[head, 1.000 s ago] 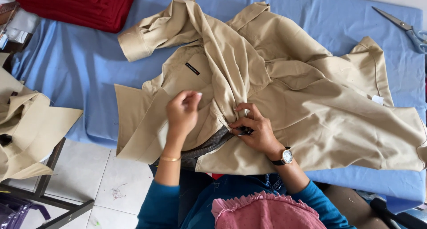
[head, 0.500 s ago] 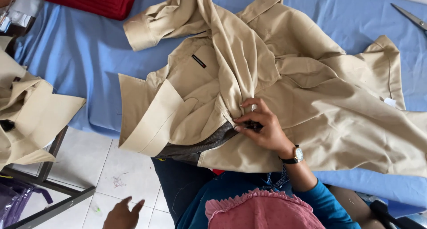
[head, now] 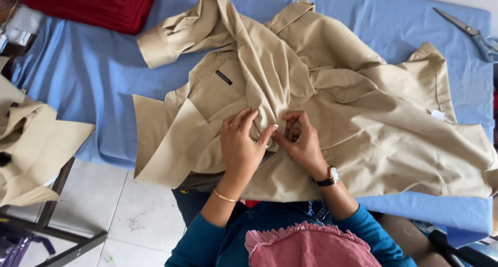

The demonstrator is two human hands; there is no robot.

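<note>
Both pinching the beige jacket (head: 311, 96) mid-frame; left hand (head: 239, 145) and right hand (head: 302, 142) fingertips pressed together on one fold; scissors (head: 469, 31) upper right.

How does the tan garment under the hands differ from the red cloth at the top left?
The tan garment lies spread and rumpled across the blue table cover; the red cloth sits folded in a corner. Both hands, left hand and right hand, pinch the tan garment; the red cloth is untouched. Both rest on the blue cover.

We cannot see what our right hand (head: 301, 145) pinches on the tan shirt (head: 332, 111); fingers hide it. Far right of the shirt, the scissors (head: 469, 31) get cut off.
</note>
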